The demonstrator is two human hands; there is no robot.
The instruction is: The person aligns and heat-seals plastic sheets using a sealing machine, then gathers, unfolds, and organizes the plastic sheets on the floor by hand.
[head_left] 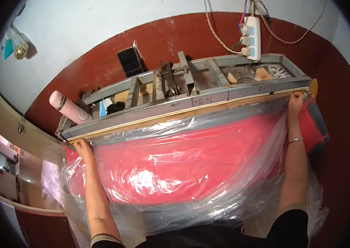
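A clear plastic sheet lies wrinkled and shiny over red fabric with a grey border. Its far edge runs along a long wooden strip on the front of a grey metal frame. At the left end of that strip, my left hand is closed on the sheet's edge, fingers curled. My right hand, with a bangle on the wrist, is likewise closed at the strip's right end, where the sheet is drawn up in folds. Both arms reach forward, wide apart.
A pink bottle leans at the frame's left end. A dark phone rests behind the frame. A white power strip with cords hangs above its right side. Metal brackets and wood scraps lie within the frame.
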